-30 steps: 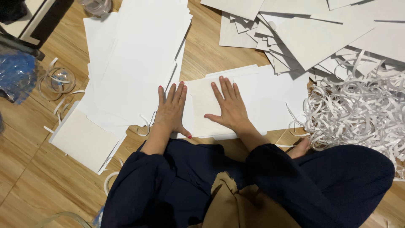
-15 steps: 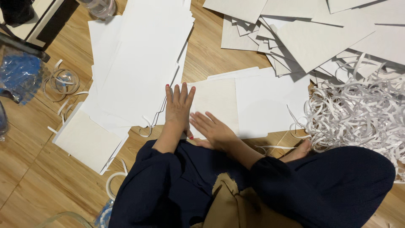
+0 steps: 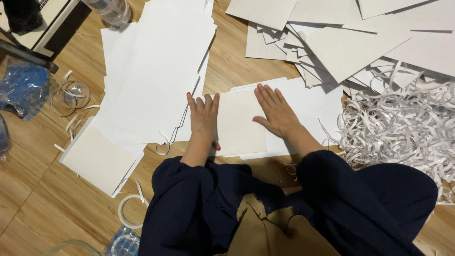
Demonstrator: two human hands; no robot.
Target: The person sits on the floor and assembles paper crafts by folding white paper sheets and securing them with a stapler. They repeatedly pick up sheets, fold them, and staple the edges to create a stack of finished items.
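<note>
My left hand [image 3: 204, 118] lies flat, fingers together, on the left edge of a cream sheet of paper [image 3: 239, 124] on the wooden floor. My right hand [image 3: 275, 110] presses flat on the same sheet's right edge, fingers spread. The sheet rests on top of a few white sheets [image 3: 313, 102]. Both arms wear dark blue sleeves.
A big stack of white sheets [image 3: 151, 71] lies to the left. Grey card pieces [image 3: 341, 38] spread at the top right above a heap of paper strips [image 3: 403, 128]. A small card pad [image 3: 97, 159], loose paper loops [image 3: 71, 92], a blue plastic bag [image 3: 23, 87] and a bottle [image 3: 113, 9] are nearby.
My right hand slid back near my body half a second ago and now rests flat further up on the sheet. My left hand stays flat at the sheet's left edge.
</note>
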